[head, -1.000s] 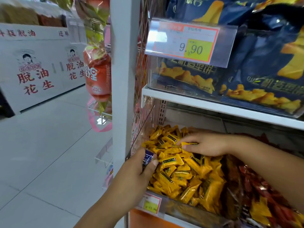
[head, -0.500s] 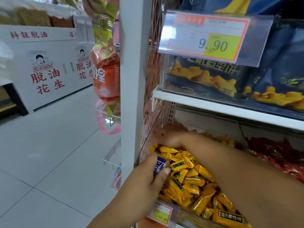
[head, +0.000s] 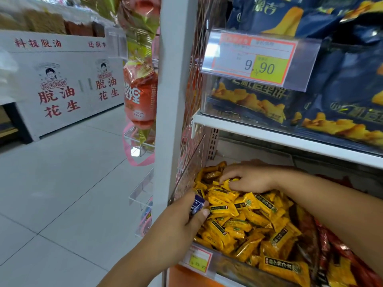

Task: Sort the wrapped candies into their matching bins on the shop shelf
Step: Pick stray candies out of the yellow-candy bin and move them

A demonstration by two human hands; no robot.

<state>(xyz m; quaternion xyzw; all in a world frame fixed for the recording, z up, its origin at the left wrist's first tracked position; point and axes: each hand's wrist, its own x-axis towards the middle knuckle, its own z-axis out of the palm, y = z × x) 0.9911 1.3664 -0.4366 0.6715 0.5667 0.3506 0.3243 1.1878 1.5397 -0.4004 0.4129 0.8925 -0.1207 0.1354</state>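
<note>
We see one glossy blue candy (head: 197, 204) pinched by the fingers of the left hand (head: 178, 222) at the clear plastic bin's (head: 234, 268) front left corner. The right hand (head: 250, 179) curls into countless crinkly, rectangular yellow candies (head: 248, 220); we cannot tell if it holds one.

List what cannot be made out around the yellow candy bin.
All in the head view:
- Blue candy: print covered by the left hand.
- Right hand: curled over yellow candies; whether it pinches one is hidden.
- Red candies: hidden by the right forearm, cut by the frame edge.
- Bin price tag: digits too small.
</note>
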